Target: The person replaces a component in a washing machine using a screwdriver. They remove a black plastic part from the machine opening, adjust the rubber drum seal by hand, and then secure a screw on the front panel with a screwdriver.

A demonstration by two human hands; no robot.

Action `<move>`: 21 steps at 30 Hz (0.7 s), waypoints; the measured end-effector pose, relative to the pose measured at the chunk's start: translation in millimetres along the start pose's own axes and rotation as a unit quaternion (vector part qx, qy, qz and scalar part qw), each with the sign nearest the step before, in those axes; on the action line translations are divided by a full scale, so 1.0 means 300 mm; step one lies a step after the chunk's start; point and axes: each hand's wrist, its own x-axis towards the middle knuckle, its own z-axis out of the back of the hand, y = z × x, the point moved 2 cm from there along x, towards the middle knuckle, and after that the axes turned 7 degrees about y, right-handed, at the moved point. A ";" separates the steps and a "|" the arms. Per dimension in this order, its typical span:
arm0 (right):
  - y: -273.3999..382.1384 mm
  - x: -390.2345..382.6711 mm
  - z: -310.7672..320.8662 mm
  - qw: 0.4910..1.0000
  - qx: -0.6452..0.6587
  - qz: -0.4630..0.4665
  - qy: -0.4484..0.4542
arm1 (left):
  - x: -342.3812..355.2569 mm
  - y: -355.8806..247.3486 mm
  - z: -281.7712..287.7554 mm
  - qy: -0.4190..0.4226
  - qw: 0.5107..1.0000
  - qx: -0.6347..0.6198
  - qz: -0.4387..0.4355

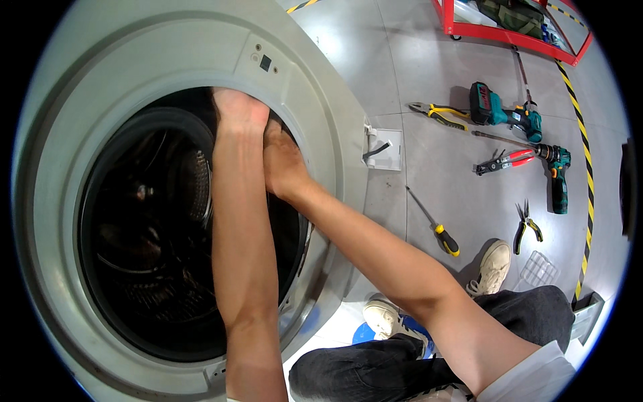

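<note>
A front-loading washing machine point(61, 187) fills the left of the view, its round door opening lined with a dark rubber seal point(100, 167) around a metal drum point(140, 228). My left hand point(241, 107) reaches into the top right of the opening at the seal, its fingers hidden inside. Just below and right of it, my right hand point(282, 161) is also inside the rim, its fingertips hidden. What either hand grips cannot be seen. Beside the machine's right edge, a small white flap point(388, 144) has a short dark hose on it.
On the tiled floor lie a drill point(556, 164), a cordless tool point(495, 110), several pliers point(526, 228), a screwdriver point(445, 238) and a clear plastic organizer point(539, 268). A red-framed cart point(450, 13) stands at the back, beside striped tape point(585, 154). My legs and shoes point(495, 261) are at lower right.
</note>
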 end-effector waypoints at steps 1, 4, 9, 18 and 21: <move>-0.012 0.005 0.006 1.000 0.006 -0.008 0.014 | 0.003 0.014 -0.004 0.003 1.000 0.002 -0.002; 0.024 -0.003 -0.004 0.998 0.027 -0.010 0.064 | -0.016 -0.021 -0.010 -0.008 1.000 0.014 -0.022; 0.033 -0.012 0.022 0.991 0.082 -0.033 0.097 | -0.013 -0.023 -0.014 -0.020 0.999 0.016 -0.027; 0.027 -0.150 0.060 0.988 0.072 0.133 -0.041 | 0.017 -0.002 0.025 -0.025 0.998 0.046 -0.029; 0.048 -0.187 0.192 0.990 0.076 0.119 0.008 | 0.033 0.009 0.052 0.002 0.999 0.023 -0.026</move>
